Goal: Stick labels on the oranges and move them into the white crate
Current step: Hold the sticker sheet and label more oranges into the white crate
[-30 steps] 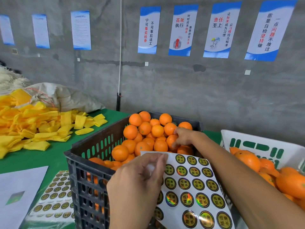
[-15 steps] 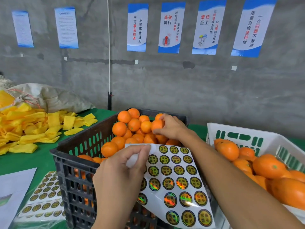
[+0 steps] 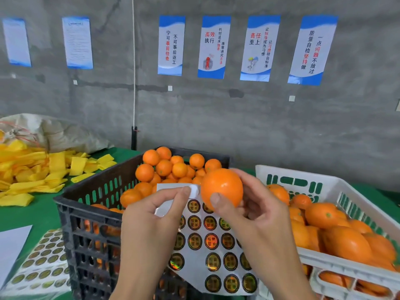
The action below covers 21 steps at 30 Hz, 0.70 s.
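My right hand point(image 3: 257, 215) holds one orange point(image 3: 221, 187) up in front of me, thumb on its near side. My left hand point(image 3: 151, 217) pinches the top edge of a white label sheet point(image 3: 207, 256) covered with round dark-and-gold stickers; a small white round piece point(image 3: 194, 190) sticks out past my fingertips, next to the orange. Behind the hands a black crate point(image 3: 91, 213) is heaped with oranges point(image 3: 168, 167). The white crate point(image 3: 324, 185) at the right holds several oranges point(image 3: 337, 234).
A green table point(image 3: 26, 213) carries a pile of yellow foam sleeves point(image 3: 32, 169), a grey sack point(image 3: 56, 133), more sticker sheets point(image 3: 41, 260) and white paper point(image 3: 10, 245) at the lower left. A grey wall with posters stands behind.
My right hand has lifted an orange out of the black crate and brought it toward me, beside my left hand. My left hand has kept its hold on the label sheet.
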Tool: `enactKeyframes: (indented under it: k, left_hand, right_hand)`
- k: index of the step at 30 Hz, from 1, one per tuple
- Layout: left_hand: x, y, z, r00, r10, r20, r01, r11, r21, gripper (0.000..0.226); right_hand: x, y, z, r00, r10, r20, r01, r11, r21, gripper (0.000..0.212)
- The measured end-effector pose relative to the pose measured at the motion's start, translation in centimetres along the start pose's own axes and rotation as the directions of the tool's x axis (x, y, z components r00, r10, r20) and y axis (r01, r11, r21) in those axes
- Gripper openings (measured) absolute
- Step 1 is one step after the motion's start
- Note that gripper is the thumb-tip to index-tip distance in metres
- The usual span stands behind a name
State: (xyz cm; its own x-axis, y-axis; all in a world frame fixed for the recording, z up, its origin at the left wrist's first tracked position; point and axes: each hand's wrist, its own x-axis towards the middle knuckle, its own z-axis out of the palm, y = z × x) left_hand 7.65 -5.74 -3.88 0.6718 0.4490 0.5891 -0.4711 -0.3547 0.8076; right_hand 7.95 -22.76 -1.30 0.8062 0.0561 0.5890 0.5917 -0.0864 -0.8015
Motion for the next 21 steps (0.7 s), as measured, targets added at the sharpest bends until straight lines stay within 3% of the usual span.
enactKeyframes:
  k: [6, 11, 15, 18, 21]
  left_hand:
    - [-0.6, 0.9, 0.2, 0.992, 0.075, 0.102, -0.069, 0.995, -0.066, 0.011]
    - [-1.0, 2.0, -0.1, 0.913, 0.185, 0.364, -0.146, 0.98, -0.132, 0.026]
    - [-1.4, 1.7, 0.7, 0.911, 0.165, 0.377, -0.132, 0.985, -0.113, 0.035]
    - [-1.4, 1.5, 0.9, 0.914, 0.146, 0.379, -0.134, 0.989, -0.058, 0.036]
    - [-1.5, 1.6, 1.1, 0.947, 0.105, 0.304, -0.116, 0.993, 0.017, 0.036]
  right_hand:
    - [-1.1, 1.9, 0.7, 0.995, 0.086, -0.041, -0.08, 0.988, 0.132, 0.062]
    - [-1.0, 2.7, -0.2, 0.996, 0.081, -0.041, -0.071, 0.977, 0.202, 0.059]
    - [-0.9, 3.5, -1.1, 0.995, 0.102, -0.023, -0.095, 0.977, 0.193, 0.064]
    - [-1.0, 3.5, -2.3, 0.991, 0.057, -0.121, -0.063, 0.997, -0.042, 0.062]
    - [0.4, 4.0, -4.6, 0.943, -0.066, -0.325, -0.08, 0.905, -0.418, 0.064]
